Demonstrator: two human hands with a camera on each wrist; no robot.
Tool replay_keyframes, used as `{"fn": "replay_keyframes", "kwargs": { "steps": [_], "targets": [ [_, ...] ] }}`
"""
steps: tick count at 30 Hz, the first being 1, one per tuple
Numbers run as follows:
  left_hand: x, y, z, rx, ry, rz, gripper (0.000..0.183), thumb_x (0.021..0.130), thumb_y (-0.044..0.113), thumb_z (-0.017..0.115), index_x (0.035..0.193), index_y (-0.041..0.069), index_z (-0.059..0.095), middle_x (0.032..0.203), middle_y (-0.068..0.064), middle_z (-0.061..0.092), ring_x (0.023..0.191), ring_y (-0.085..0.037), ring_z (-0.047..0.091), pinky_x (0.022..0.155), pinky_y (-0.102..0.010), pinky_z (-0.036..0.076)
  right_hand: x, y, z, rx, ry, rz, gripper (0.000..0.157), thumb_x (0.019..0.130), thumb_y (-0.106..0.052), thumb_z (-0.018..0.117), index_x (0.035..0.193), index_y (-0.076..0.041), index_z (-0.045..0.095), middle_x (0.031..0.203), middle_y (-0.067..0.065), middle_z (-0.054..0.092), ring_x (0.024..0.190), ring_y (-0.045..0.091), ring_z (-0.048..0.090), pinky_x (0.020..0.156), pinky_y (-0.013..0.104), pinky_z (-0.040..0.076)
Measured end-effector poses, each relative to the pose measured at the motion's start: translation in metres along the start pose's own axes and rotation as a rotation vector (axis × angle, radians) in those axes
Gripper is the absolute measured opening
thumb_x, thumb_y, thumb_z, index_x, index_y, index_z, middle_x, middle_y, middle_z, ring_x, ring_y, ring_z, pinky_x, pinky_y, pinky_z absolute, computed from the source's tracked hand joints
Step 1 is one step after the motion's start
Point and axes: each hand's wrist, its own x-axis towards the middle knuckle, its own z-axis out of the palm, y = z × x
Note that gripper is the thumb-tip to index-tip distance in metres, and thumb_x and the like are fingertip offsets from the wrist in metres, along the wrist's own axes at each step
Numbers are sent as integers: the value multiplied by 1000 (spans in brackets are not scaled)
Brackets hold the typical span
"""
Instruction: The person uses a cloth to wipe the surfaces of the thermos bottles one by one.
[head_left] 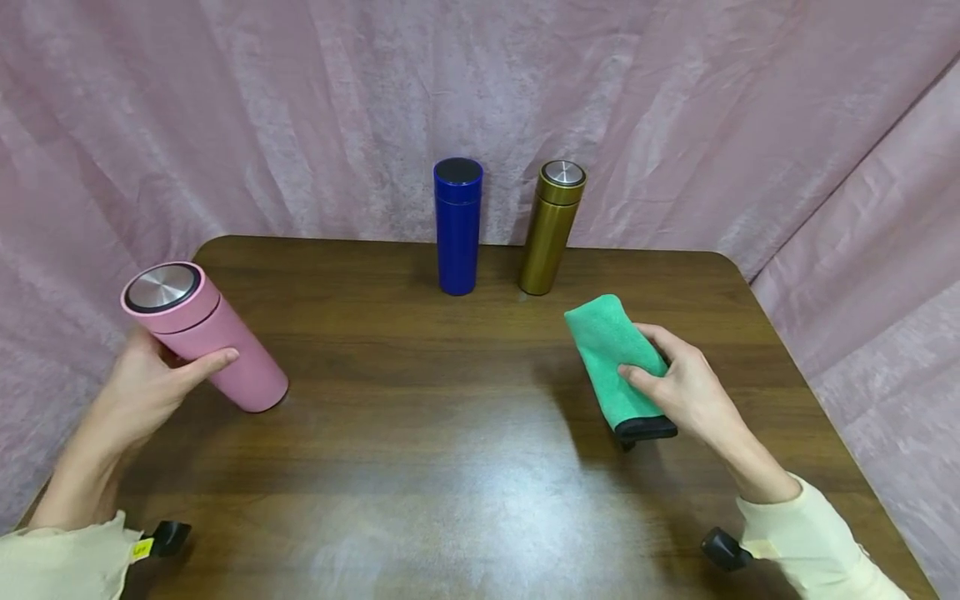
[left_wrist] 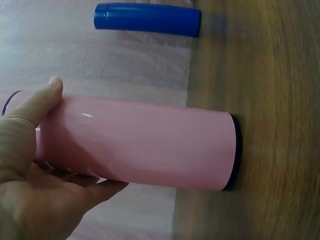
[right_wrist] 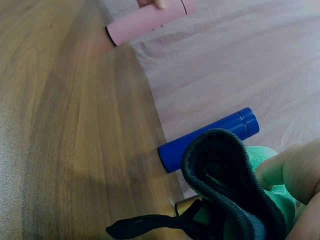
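My left hand (head_left: 150, 382) has its fingers (head_left: 217, 360) round the pink bottle (head_left: 219, 329) at the left of the bench (head_left: 420, 392); my right hand (head_left: 692, 390) grips the green cloth (head_left: 604, 350) at the right, nearer me than the gold bottle (head_left: 552, 240)

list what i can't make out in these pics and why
Head view: most fingers of the left hand, hidden behind the pink bottle.
Head view: writing on the yellow tag, too small to read.
Left wrist view: top of the pink bottle, cut off by the left edge.
Right wrist view: most of the gold bottle, hidden behind the green cloth.
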Motion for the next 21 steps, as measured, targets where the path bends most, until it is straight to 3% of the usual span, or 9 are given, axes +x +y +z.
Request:
{"fn": "replay_keyframes", "kwargs": {
  "steps": [4,10,21],
  "targets": [
    [2,6,8,106,-2,6,52,90,-6,75,132,17,55,113,4,64,99,-6,63,82,-13,48,0,1,-2,-2,19,0,52,96,-12,73,144,-5,55,115,19,67,89,28,65,71,30,54],
    [6,17,25,126,-50,-27,56,92,2,77,135,23,48,115,7,62,98,-3,63,80,-11,48,0,0,-4,15,25,1,53,97,-17,73,145,-6,54,117,19,67,87,26,66,70,27,55],
    [28,49,78,53,-177,29,67,89,2,80,144,5,42,119,-2,61,100,-8,65,83,-15,51,1,-2,-7,5,50,-12,52,99,-21,72,145,-6,54,116,20,67,88,27,65,69,25,53]
  ]
}}
